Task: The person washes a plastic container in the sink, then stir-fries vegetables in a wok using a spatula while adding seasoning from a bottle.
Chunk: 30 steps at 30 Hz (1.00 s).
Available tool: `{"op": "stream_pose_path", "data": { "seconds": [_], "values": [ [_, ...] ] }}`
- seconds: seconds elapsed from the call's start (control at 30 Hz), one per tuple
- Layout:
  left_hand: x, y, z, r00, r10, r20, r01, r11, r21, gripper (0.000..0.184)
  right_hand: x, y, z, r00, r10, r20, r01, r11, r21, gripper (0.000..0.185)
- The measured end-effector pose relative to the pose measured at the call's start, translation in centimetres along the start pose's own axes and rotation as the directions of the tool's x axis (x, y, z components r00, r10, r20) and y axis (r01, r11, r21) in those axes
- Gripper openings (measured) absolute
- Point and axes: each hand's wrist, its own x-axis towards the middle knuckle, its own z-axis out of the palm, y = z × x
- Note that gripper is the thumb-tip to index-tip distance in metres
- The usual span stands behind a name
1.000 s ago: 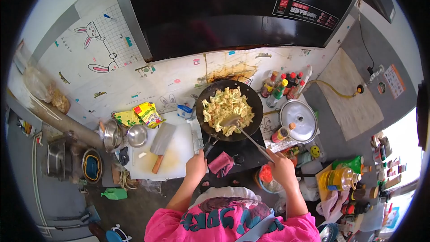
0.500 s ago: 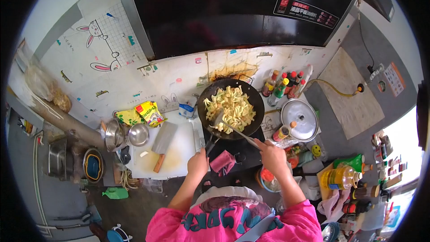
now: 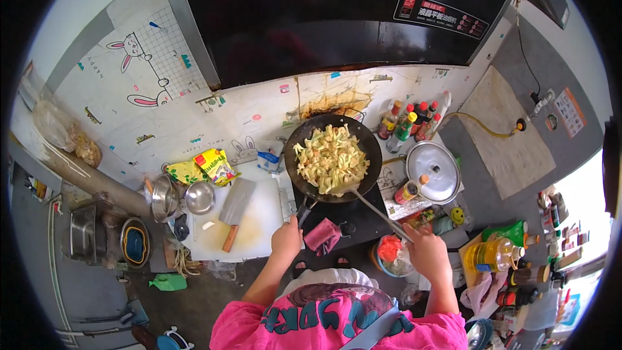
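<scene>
A dark wok (image 3: pixel 295 185) full of pale yellow-green chopped food (image 3: pixel 332 157) sits on the black stove. My left hand (image 3: pixel 287 238) is closed around the wok's handle. In my right hand (image 3: pixel 424 246) is the long handle of a metal spatula (image 3: pixel 379 212), whose head is mostly hidden under the food at the wok's lower right edge. A folded pink cloth (image 3: pixel 322 236) lies on the stove between my hands. Left of the wok, a cleaver (image 3: pixel 238 202) with a wooden handle rests on a white cutting board (image 3: pixel 262 214).
Sauce bottles (image 3: pixel 402 131) stand right of the wok, near a lidded silver pot (image 3: pixel 433 172). Metal bowls (image 3: pixel 199 197) and a yellow packet (image 3: pixel 216 166) are at the left. Below right are an oil jug (image 3: pixel 495 256) and a bin (image 3: pixel 392 256). A black range hood (image 3: pixel 337 26) hangs above.
My right hand has moved right and down with the spatula, whose head has gone from the wok's left part to its lower right edge. My left hand stays on the handle.
</scene>
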Motion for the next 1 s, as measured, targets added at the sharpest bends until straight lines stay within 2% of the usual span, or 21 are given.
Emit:
{"op": "stream_pose_path", "data": {
  "seconds": [0.07, 0.13, 0.3, 0.4, 0.47, 0.53, 0.63, 0.73, 0.77, 0.87, 1.0],
  "values": [
    [0.0, 0.0, 0.0, 1.0, 0.004, -0.005, -0.004, 1.0, 0.003, 0.043, 0.8, 1.0, 2.8, 0.993, -0.116, 0.014, 0.117, 0.987, -0.111, 0.041],
    [0.0, 0.0, 0.0, 1.0, 0.005, -0.003, -0.005, 1.0, 0.007, 0.044, 1.9, -0.6, 3.7, 0.994, -0.025, 0.105, 0.031, 0.998, -0.05, 0.04],
    [0.0, -0.5, 0.5, 0.999, 0.022, -0.024, -0.022, 1.0, 0.01, 0.044, 4.9, -0.2, 9.6, 0.995, -0.033, 0.095, 0.034, 0.999, -0.008, 0.043],
    [0.0, -0.5, 0.8, 0.999, 0.017, -0.044, -0.017, 1.0, 0.004, 0.04, 4.4, 0.5, 8.2, 0.992, -0.082, 0.094, 0.08, 0.996, 0.026, 0.045],
    [-0.1, -0.4, 0.6, 0.999, 0.013, -0.045, -0.013, 1.0, 0.009, 0.037, 3.7, 0.2, 4.8, 0.99, -0.058, 0.125, 0.044, 0.993, 0.112, 0.044],
    [-0.1, -0.1, 0.4, 0.999, 0.012, -0.05, -0.011, 1.0, 0.013, 0.035, 3.1, -0.1, 2.6, 0.994, -0.068, 0.09, 0.054, 0.988, 0.145, 0.045],
    [-0.2, 0.2, 0.1, 0.999, 0.007, -0.054, -0.005, 1.0, 0.023, 0.034, 3.6, -0.6, 3.7, 0.993, -0.113, -0.035, 0.117, 0.983, 0.145, 0.048],
    [-0.2, 0.3, -0.2, 0.999, 0.001, -0.049, 0.001, 0.999, 0.044, 0.034, 4.6, -1.9, 5.4, 0.996, -0.085, -0.021, 0.086, 0.994, 0.07, 0.05],
    [-0.2, 0.3, -0.1, 0.999, 0.002, -0.051, 0.001, 0.999, 0.05, 0.034, 4.9, -1.4, 6.6, 0.99, -0.133, -0.042, 0.133, 0.991, 0.011, 0.048],
    [-0.1, -0.1, 0.5, 0.998, 0.016, -0.068, -0.013, 0.999, 0.041, 0.036, 4.2, -0.8, 6.3, 0.997, -0.058, 0.041, 0.061, 0.995, -0.082, 0.05],
    [-0.2, -0.1, 0.4, 0.997, 0.014, -0.072, -0.012, 1.0, 0.027, 0.041, 3.1, 0.8, 4.5, 0.999, -0.04, 0.032, 0.041, 0.998, -0.044, 0.046]
  ]
}}
